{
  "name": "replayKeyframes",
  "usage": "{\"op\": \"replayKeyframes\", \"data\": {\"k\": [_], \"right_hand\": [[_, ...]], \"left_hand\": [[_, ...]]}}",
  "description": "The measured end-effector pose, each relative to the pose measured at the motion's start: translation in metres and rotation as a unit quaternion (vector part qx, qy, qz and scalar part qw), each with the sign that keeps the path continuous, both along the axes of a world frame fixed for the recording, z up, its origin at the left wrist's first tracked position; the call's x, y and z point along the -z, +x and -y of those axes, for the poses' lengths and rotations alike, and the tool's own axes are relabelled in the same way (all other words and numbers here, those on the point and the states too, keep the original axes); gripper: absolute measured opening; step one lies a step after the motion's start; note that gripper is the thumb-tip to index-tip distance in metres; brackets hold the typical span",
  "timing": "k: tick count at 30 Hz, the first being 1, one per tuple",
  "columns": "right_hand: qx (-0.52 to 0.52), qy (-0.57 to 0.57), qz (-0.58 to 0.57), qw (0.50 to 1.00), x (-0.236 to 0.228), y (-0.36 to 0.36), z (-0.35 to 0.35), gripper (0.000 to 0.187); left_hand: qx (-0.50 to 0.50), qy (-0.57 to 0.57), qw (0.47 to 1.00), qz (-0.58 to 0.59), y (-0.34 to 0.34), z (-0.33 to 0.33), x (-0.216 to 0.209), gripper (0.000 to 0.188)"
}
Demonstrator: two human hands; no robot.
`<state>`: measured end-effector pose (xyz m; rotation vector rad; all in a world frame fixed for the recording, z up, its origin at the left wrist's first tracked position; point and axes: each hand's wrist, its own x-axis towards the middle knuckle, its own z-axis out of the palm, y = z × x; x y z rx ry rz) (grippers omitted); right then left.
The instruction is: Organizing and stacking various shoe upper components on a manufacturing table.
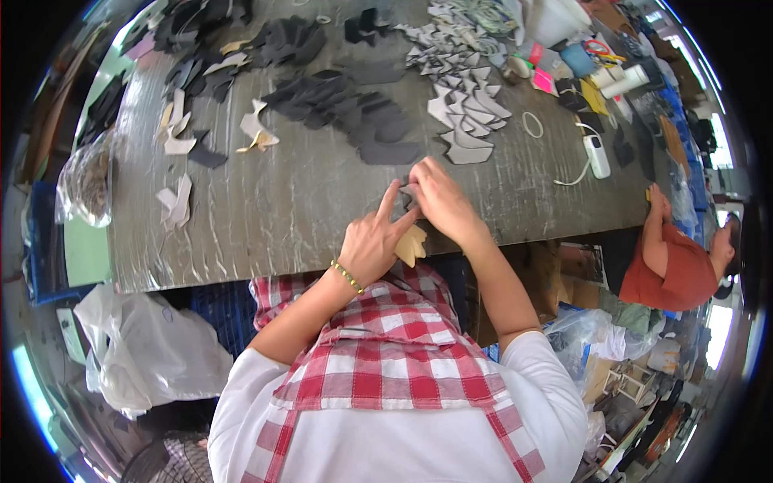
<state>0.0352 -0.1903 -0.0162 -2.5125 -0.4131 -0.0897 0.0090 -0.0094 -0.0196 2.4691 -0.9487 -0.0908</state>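
Observation:
At the table's near edge, my left hand lies with its index finger and thumb spread apart on a small grey cut piece. The lower fingers of that hand are bent and partly hidden. My right hand has its fingers bent and pinched at the same piece, close to the tip of my left index finger. A cream-yellow cut piece with a notched edge shows just below both hands, at the table edge. Whether it is joined to the grey piece is hidden. A beaded bracelet circles my left wrist.
Overlapping dark cut pieces and a row of grey ones lie beyond my hands. Cream pieces are at left. A white device with a cord lies right. Another person in a red top is at the far right.

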Motion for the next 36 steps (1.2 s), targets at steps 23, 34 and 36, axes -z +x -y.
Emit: {"op": "replayKeyframes", "data": {"k": [23, 34, 36], "right_hand": [[0.116, 0.045, -0.008, 0.992, 0.013, -0.035, 0.055, 0.021], [0.087, 0.164, 0.142, 0.972, -0.012, 0.001, 0.021, 0.025], [0.005, 0.257, -0.082, 0.963, -0.034, -0.024, -0.002, 0.028]], "left_hand": [[-0.143, -0.373, 0.799, -0.450, 0.015, -0.024, -0.009, 0.018], [-0.124, -0.487, 0.659, -0.560, -0.008, -0.023, -0.007, 0.028], [-0.119, -0.482, 0.670, -0.551, -0.008, -0.019, -0.009, 0.026]]}}
